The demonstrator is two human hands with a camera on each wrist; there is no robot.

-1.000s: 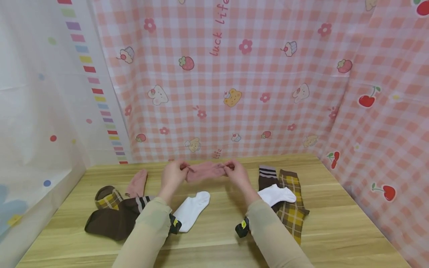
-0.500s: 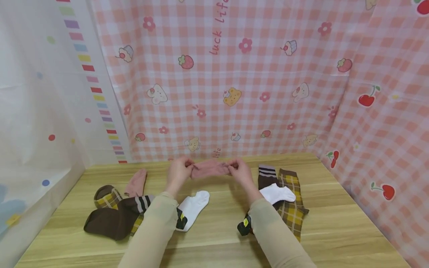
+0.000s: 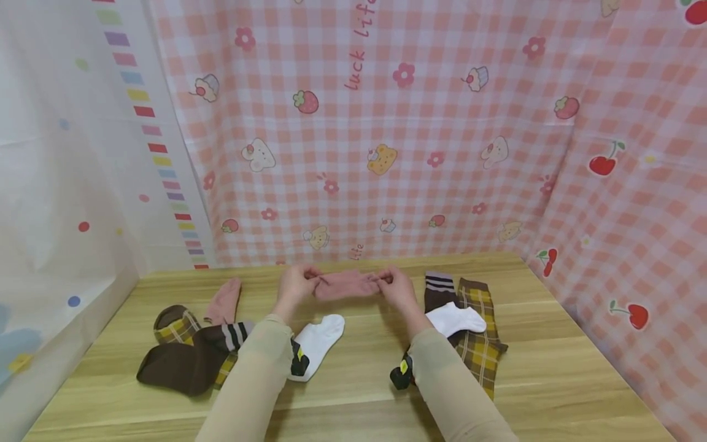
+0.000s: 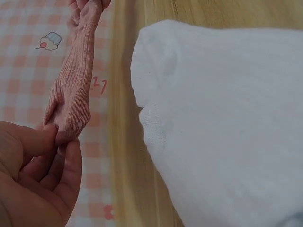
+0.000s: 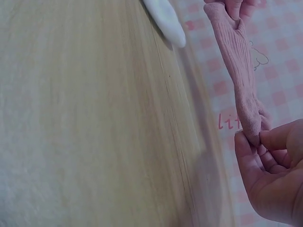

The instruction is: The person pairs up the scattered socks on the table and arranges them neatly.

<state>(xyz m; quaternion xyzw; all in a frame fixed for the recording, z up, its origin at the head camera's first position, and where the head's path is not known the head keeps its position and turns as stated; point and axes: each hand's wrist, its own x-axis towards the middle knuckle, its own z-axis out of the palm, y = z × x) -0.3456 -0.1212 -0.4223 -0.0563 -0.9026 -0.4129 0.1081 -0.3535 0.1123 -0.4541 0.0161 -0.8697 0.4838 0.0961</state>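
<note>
- Head: a pink ribbed sock (image 3: 347, 286) is held lengthwise between left hand (image 3: 294, 288) and right hand (image 3: 399, 290).
- Left wrist: one end is pinched, thumb against fingers, near a white low-cut sock (image 4: 218, 113).
- Right wrist: the opposite end is pinched likewise; light, soft, stretchy handling is expected, best gripped at both ends.
</note>
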